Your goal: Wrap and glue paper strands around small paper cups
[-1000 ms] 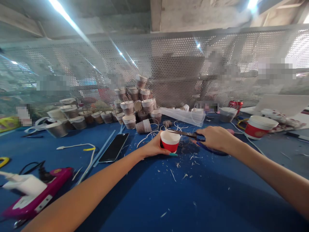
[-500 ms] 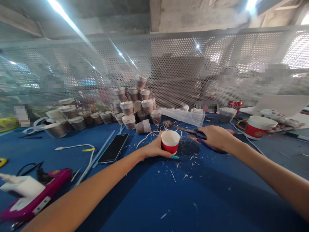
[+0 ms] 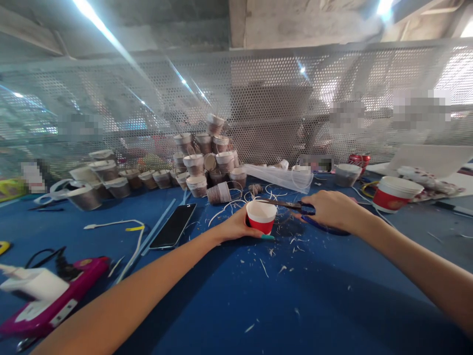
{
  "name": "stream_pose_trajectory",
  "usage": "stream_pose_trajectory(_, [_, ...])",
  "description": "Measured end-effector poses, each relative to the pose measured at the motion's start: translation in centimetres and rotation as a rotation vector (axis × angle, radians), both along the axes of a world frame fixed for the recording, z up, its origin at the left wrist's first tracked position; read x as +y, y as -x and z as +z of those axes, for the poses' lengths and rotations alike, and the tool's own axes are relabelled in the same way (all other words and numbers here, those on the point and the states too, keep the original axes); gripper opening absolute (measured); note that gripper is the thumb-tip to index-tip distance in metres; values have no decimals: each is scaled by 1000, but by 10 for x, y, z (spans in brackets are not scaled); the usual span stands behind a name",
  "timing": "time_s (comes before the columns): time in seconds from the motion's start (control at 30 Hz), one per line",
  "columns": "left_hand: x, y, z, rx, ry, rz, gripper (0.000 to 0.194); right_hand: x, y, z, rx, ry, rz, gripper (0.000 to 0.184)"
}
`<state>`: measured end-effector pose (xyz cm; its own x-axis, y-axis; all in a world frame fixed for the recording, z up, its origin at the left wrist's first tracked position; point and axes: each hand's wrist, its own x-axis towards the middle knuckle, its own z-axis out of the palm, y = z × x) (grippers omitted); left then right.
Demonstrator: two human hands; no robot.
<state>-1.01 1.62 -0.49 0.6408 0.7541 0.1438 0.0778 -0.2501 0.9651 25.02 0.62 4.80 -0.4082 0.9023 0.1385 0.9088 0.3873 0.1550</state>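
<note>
In the head view, my left hand [image 3: 236, 224] is wrapped round a red and white paper cup [image 3: 260, 224] and holds it tilted a little over the blue table [image 3: 236, 305]. My right hand [image 3: 330, 209] grips a pair of scissors [image 3: 309, 209] by the dark blue handles. Their blades point left and reach over the cup's far rim; I cannot tell whether they touch the paper. White scraps and strands [image 3: 283, 269] lie scattered around the cup.
A stack of twine-wrapped cups [image 3: 195, 165] stands behind, with more to the left. A phone [image 3: 174, 227] and a magenta power strip [image 3: 61, 301] lie at left. More red and white cups [image 3: 393, 199] stand nested at right, near a plastic sheet [image 3: 279, 177].
My right hand has brought the scissors left, so the blades now reach over the cup's rim. My left hand keeps its hold on the cup, which has tilted slightly.
</note>
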Motion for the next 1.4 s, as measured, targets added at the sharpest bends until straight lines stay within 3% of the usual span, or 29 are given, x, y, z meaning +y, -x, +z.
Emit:
stream_pose_trajectory(0.27, [1, 3, 2, -3, 76, -72, 66, 1, 3, -3, 28, 52, 38, 47])
stream_pose_trajectory(0.47, [0, 4, 5, 72, 25, -85, 67, 7, -2, -9, 45, 2, 21, 44])
stream_pose_trajectory(0.7, [-2, -2, 0, 2, -26, 67, 76, 10, -8, -10, 39, -14, 53, 47])
stream_pose_trajectory(1.0, [-5, -2, 7, -43, 39, -19, 68, 0, -3, -3, 43, 35, 7, 45])
stream_pose_trajectory(1.2, [-4, 0, 8, -33, 97, 3, 64, -2, 2, -3, 50, 50, 38, 47])
stream_pose_trajectory(1.4, [1, 4, 2, 0, 93, -48, 73, 2, -1, -6, 58, -15, -4, 43])
